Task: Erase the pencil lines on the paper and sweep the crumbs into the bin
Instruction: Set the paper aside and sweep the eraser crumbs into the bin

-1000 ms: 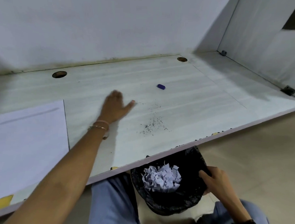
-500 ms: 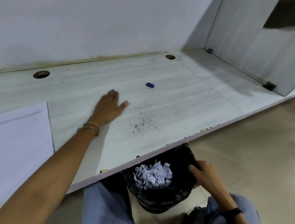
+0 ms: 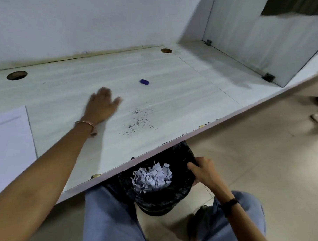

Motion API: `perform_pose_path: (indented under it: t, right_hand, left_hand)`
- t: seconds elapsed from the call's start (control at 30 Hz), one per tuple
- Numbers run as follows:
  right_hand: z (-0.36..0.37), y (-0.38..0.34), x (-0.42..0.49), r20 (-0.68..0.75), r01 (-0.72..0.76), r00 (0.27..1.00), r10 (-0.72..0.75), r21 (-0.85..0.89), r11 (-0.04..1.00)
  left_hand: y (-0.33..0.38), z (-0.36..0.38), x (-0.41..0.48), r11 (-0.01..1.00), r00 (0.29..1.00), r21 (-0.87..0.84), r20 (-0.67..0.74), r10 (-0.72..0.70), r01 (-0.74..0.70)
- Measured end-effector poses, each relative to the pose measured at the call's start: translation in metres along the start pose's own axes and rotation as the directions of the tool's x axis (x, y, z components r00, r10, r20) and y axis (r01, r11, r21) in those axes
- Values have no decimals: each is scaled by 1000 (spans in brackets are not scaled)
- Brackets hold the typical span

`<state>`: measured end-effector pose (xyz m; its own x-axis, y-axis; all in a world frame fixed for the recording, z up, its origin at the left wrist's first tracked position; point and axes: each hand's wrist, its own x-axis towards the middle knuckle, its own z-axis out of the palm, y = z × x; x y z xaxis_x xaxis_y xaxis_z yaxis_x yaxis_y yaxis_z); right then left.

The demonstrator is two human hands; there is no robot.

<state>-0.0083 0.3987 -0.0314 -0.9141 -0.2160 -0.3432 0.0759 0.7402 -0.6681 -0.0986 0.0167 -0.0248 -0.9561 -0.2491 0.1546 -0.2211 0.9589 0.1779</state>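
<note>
Crumbs (image 3: pixel 139 122) lie scattered on the tabletop (image 3: pixel 183 88) near its front edge, just right of the left hand (image 3: pixel 102 107) and apart from it. That hand lies flat and blurred, fingers straight, thumb spread toward the crumbs. The bin (image 3: pixel 178 199), black-lined, sits under the front edge below the crumbs; the right hand (image 3: pixel 203 170) grips its rim, thumb inside. Crumpled scraps (image 3: pixel 152 177) lie in it. A blue eraser (image 3: pixel 144 82) lies farther back, beyond the crumbs. The paper (image 3: pixel 7 146) lies at the left edge, a faint pencil line across its top.

Bare desk (image 3: pixel 174 95) separates left hand (image 3: pixel 102 107) from crumbs (image 3: pixel 140 122)
</note>
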Motion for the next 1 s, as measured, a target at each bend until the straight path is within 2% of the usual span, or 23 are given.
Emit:
perform_pose_path:
  t: [0.07,0.13,0.2,0.23,0.33,0.37,0.4,0.43,0.47,0.53,0.6,0.7,0.73,0.77,0.8,0.83,0.87,0.9,0.93,1.0]
  right_hand:
    - [-1,-1,-1,7,1,1000,-1,-3,1000]
    - [-2,-2,-2,4,-5,1000,5,-9,1000]
    - [-3,-2,-3,-6,-8,1000,8,-20,1000]
    - [-4,-2,-3,-9,-7,1000,7,-24,1000]
    - [-5,1,-2,-7,-6,1000,5,-28,1000]
    - [-5,2,-2,-7,-6,1000,6,-27,1000]
    - [-5,3,-2,-8,-7,1000,7,-26,1000]
    - [-5,3,-1,-10,-9,1000,9,-23,1000]
    - [-5,4,-1,-9,-9,1000,9,-23,1000]
    - [-6,3,0,-10,-3,1000,2,-38,999]
    - [-7,3,2,-11,0,1000,0,-52,999]
    - [-8,5,4,-38,0,999,-3,-81,997]
    - [-8,7,5,-40,-3,999,0,-83,997]
    - [-8,10,5,-36,-7,999,4,-77,997]
    - [-8,11,6,-33,-11,999,9,-65,998]
    - [-8,13,7,-32,-16,999,15,-53,998]
    - [-8,14,8,-32,-22,999,20,-48,999]
    - [-7,15,8,-33,-25,999,24,-53,998]
    - [-6,16,9,-33,-27,999,25,-64,998]
    - [-5,18,12,-35,-26,999,22,-95,995]
  left_hand:
    - [52,-1,-14,974,972,-73,89,219,-213]
    - [89,0,-31,901,874,-127,218,434,-416]
    - [95,-3,-36,811,784,-131,208,585,-571]
    - [87,-6,-31,798,786,-87,139,602,-596]
    - [28,-6,-4,892,889,150,-109,445,-427]
    - [2,-3,5,924,931,222,-119,344,-313]
    - [-15,-1,10,954,979,240,-52,195,-177]
    - [-21,1,13,976,998,212,25,50,-54]
    - [-16,4,17,990,998,141,55,-14,6]
    - [17,8,18,999,998,-7,31,48,-48]
    - [64,5,6,970,968,-64,80,238,-234]
    - [93,-1,-16,847,829,-55,177,530,-529]
    - [83,1,-16,813,802,-51,138,581,-580]
    - [71,3,-12,803,802,-28,41,595,-595]
    - [56,0,-6,875,878,-68,-23,478,-479]
    - [36,-1,3,947,955,-125,-51,292,-296]
    - [16,-3,10,983,993,-144,-40,111,-116]
    - [-6,-2,19,986,999,-162,-2,-46,45]
    - [-20,-3,24,981,990,-129,16,-142,143]
    - [-28,-6,34,979,979,-50,56,-195,198]
